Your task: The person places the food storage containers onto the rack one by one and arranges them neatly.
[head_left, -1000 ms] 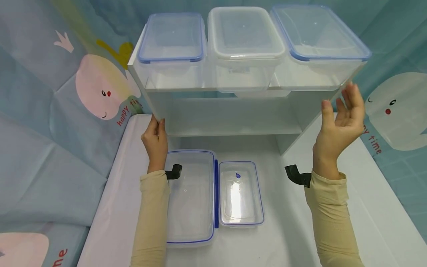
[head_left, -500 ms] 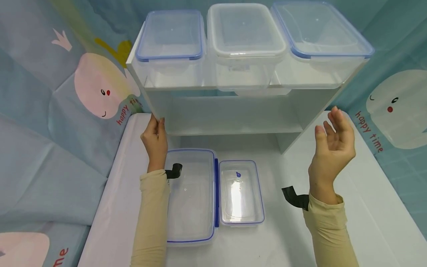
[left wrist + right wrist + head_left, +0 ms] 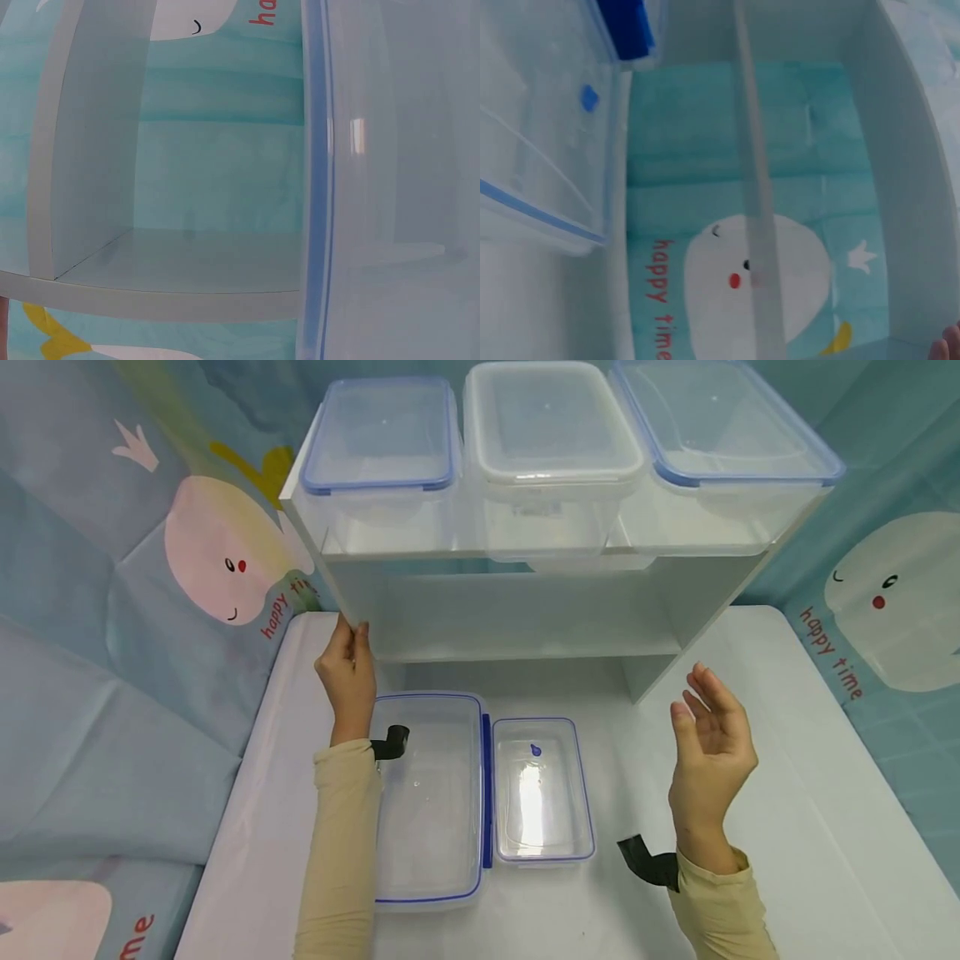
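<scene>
- Centrally, a white shelf unit (image 3: 525, 618) stands on a white table (image 3: 832, 793).
- The person's left hand (image 3: 348, 681) pinches the front edge of the unit's left side panel between thumb and fingers.
- The right hand (image 3: 711, 756) is raised to the right of the unit, apart from it, holding nothing, thumb away from its gently bent fingers.
- Along the unit's top sit three lidded containers: a blue-rimmed one (image 3: 378, 435) at left, a white-lidded one (image 3: 555, 427) in the middle, a wider blue-rimmed one (image 3: 727, 427) at right.
- Below, on the table, a large clear box (image 3: 431, 802), partly behind the left sleeve (image 3: 337, 852), lies just beside a smaller clear box (image 3: 542, 793).
- Blue cartoon-printed fabric (image 3: 75, 710) surrounds everything.
</scene>
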Demonstrator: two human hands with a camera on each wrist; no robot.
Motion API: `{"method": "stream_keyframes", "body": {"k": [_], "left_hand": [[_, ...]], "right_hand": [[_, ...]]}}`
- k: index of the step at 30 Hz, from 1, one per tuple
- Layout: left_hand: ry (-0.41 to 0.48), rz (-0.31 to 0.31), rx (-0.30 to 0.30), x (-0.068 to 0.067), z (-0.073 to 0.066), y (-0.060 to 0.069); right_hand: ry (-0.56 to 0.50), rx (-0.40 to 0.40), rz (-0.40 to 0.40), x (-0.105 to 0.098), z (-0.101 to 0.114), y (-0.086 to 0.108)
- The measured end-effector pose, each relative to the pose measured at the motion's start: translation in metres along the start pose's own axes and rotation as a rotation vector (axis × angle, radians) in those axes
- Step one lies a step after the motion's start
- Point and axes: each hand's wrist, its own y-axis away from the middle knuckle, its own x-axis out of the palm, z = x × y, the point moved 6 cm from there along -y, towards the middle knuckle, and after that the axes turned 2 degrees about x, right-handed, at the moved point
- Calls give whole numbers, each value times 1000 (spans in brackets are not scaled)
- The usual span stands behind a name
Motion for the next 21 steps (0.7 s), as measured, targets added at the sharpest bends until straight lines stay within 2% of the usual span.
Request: {"method": "stream_keyframes", "body": {"k": [7,15,21], "left_hand": [[8,1,-1,5,32,2],[10,13,25,6,34,2],[13,9,0,6,37,3]], "right_hand": [[48,34,96,0,-8,24],[151,114,226,-10,-23,59],[264,155,304,-13,-31,84]]}}
